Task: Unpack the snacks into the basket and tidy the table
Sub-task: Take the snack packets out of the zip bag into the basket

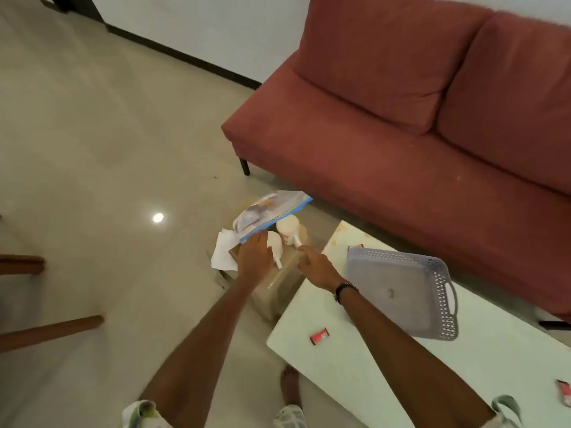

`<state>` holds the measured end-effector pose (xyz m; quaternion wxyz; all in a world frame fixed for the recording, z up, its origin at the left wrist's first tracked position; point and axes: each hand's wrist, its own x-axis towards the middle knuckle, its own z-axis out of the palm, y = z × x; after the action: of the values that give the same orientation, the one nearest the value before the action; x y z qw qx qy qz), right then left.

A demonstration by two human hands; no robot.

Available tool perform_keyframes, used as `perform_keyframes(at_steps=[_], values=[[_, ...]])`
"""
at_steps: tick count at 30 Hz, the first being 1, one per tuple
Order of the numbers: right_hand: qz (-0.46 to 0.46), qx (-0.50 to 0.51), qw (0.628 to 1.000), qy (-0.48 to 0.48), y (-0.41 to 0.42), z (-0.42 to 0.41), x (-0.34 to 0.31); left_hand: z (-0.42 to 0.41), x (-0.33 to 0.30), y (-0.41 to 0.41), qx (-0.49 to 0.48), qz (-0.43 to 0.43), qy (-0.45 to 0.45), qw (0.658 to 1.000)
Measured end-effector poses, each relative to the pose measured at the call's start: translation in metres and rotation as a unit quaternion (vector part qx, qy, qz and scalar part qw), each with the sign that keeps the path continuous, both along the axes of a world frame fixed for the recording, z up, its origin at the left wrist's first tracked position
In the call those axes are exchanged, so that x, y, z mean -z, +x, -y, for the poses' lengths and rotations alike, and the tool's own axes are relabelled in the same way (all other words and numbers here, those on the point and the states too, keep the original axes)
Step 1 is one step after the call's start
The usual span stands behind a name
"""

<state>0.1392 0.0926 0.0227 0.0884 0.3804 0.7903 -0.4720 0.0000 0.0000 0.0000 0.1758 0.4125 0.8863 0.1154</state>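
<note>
An open cardboard box (275, 296) stands on the floor beside the white table (355, 372). On top of it lie a clear zip bag with a blue edge (268, 211), white papers (224, 250) and two white wrapped snacks on sticks (287, 230). My left hand (255, 257) lies flat with straight fingers over the box, touching the bag's edge. My right hand (315, 264) has curled fingers, and its fingertips pinch the stick of the farther white snack. The grey perforated basket (445, 304) sits on the table with nothing in it.
Small red packets lie on the table: one near the front edge (319, 336), one behind the basket (355, 247), one at the right border (565, 393). A red sofa (401, 134) stands behind the table. Wooden furniture legs (46, 332) are at the left. My bare foot (290, 387) is beside the table.
</note>
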Motion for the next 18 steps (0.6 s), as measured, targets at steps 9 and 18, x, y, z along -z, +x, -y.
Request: perform_keyframes(at_steps=[9, 18], values=[[0.007, 0.057, 0.996, -0.066, -0.058, -0.018, 0.043, -0.034, 0.060, -0.062, 0.020, -0.032, -0.009, 0.999], [-0.007, 0.089, 0.993, -0.077, -0.063, -0.032, 0.053, -0.056, 0.056, -0.083, -0.026, -0.043, 0.028, 0.998]])
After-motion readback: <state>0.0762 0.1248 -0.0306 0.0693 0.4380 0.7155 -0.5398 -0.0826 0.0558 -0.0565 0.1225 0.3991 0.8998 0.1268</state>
